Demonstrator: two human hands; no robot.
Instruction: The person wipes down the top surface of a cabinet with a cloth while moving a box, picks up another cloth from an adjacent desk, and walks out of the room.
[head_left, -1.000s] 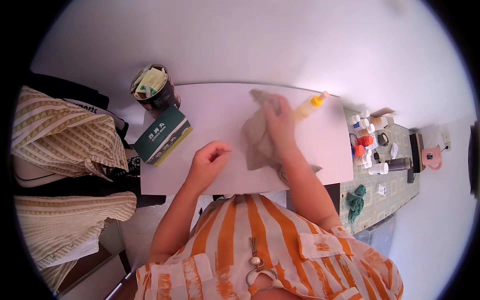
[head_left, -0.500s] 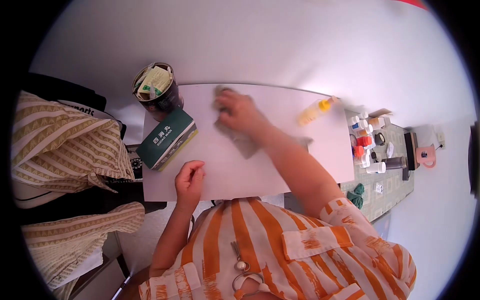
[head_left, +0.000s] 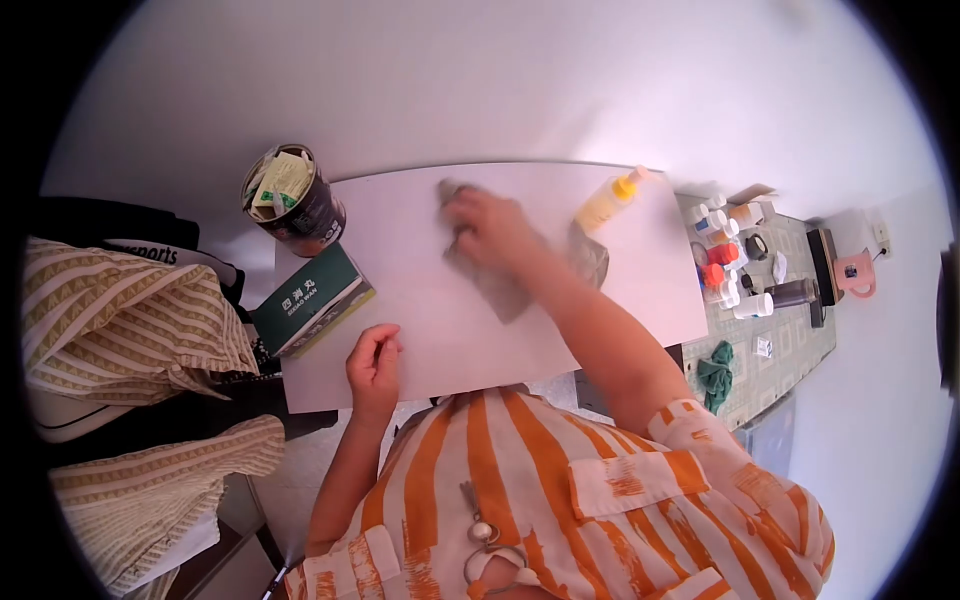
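My right hand (head_left: 490,228) presses a grey-brown cloth (head_left: 496,290) onto the white tabletop (head_left: 440,345), its fingers curled over the cloth near the back edge. Part of the cloth spreads out under my wrist and forearm. Loosely curled, my left hand (head_left: 375,368) is at the front left of the table with nothing visible in it. A green box (head_left: 312,295) lies beyond it to the left. To the right of the cloth is a clear bottle with a yellow collar (head_left: 606,203).
A dark round tub (head_left: 308,222) filled with packets is at the back left. Striped cloth (head_left: 120,320) covers something at far left. On the right, a patterned surface (head_left: 745,378) holds several white-capped bottles, a dark cylinder (head_left: 793,292), a green cloth (head_left: 715,375) and a pink kettle (head_left: 855,273).
Over the last second my right hand has moved left across the table with the cloth. My left hand has shifted left and toward my body.
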